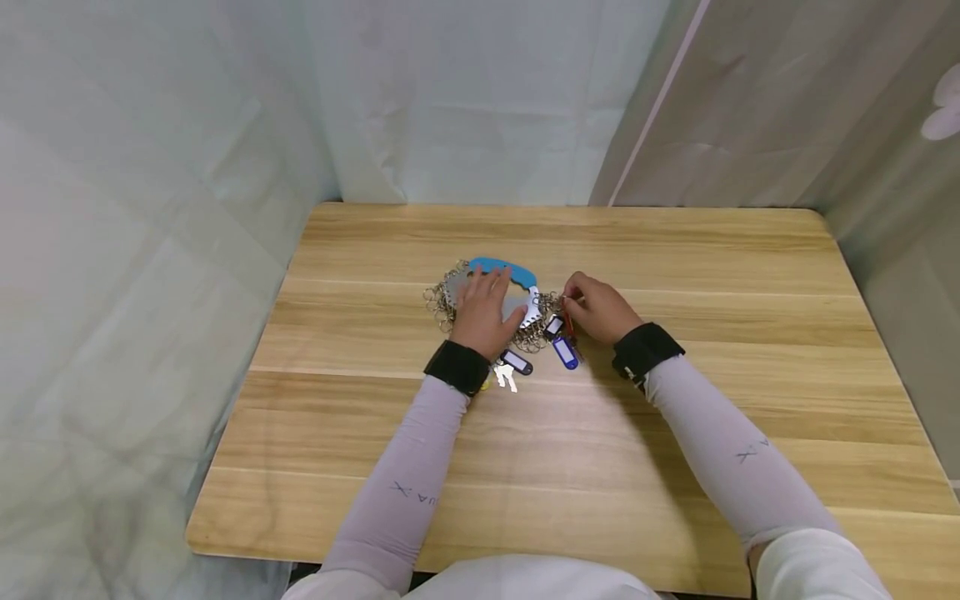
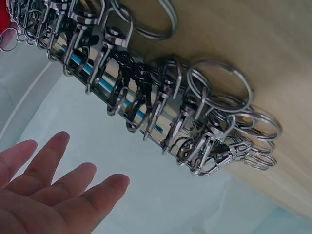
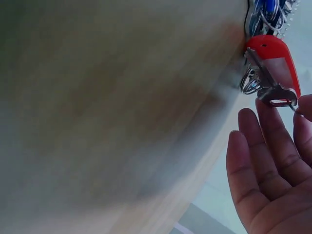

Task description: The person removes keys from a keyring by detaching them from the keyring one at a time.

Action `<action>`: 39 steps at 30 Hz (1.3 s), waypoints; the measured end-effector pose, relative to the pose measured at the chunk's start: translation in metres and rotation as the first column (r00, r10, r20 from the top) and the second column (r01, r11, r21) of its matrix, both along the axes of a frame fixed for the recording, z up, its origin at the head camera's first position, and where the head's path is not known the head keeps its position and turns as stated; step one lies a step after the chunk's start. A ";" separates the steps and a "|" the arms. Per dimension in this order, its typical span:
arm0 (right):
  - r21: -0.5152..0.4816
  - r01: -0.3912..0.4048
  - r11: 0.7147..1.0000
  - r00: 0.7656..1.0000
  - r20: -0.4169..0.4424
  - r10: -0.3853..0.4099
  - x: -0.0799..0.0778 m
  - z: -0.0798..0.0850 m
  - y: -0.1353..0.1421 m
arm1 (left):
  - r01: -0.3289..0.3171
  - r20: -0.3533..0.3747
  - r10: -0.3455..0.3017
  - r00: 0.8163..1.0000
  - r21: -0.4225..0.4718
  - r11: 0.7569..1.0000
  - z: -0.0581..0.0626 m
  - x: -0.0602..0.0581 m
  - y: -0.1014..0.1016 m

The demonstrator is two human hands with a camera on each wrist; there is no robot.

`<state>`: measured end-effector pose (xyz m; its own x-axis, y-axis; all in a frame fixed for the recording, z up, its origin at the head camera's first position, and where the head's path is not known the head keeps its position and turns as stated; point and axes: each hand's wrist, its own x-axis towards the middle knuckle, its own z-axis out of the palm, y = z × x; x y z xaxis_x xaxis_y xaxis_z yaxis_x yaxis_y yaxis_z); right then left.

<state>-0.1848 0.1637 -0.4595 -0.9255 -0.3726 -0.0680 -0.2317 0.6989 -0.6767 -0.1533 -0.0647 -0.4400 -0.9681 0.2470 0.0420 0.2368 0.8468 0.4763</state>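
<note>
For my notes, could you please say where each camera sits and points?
Head: head-worn, facing forward and down; wooden table, left hand, right hand, forearms show.
Left wrist: worn there, facing split rings; left hand shows.
Right wrist: worn there, facing red key tag and key; right hand shows.
Head and left wrist share split rings.

See a wooden table (image 1: 750,333) with long grain and rounded far corners. Find whitish cloth (image 1: 487,100) hanging behind it and along the left, softly creased, then greyer cloth (image 1: 757,100) toward the right, with a slanting pink stripe (image 1: 660,104). Notice pink petal shapes (image 1: 948,87) at the far right, probably on cloth too, though hard to tell in the shade. Find the light brightest on the tabletop's near middle.
</note>
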 end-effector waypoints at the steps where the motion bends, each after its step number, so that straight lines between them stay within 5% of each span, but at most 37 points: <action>1: -0.012 -0.001 1.000 1.000 0.003 0.001 0.000 0.000 0.000 | 0.003 -0.006 -0.003 1.000 0.010 1.000 0.000 0.000 0.000; 22: -0.205 -0.036 0.978 0.999 -0.009 0.035 0.008 -0.001 -0.008 | 0.112 0.004 -0.114 0.993 0.170 0.979 -0.003 0.003 0.011; 39: -0.336 0.002 0.942 0.996 0.080 0.026 0.019 -0.005 -0.012 | 0.143 0.062 -0.156 0.986 0.174 0.974 -0.007 0.006 0.020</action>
<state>-0.1657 0.1517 -0.4643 -0.9173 -0.3981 -0.0121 -0.1728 0.4251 -0.8885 -0.1473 -0.0450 -0.4471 -0.9226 0.3851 0.0243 0.3132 0.7106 0.6301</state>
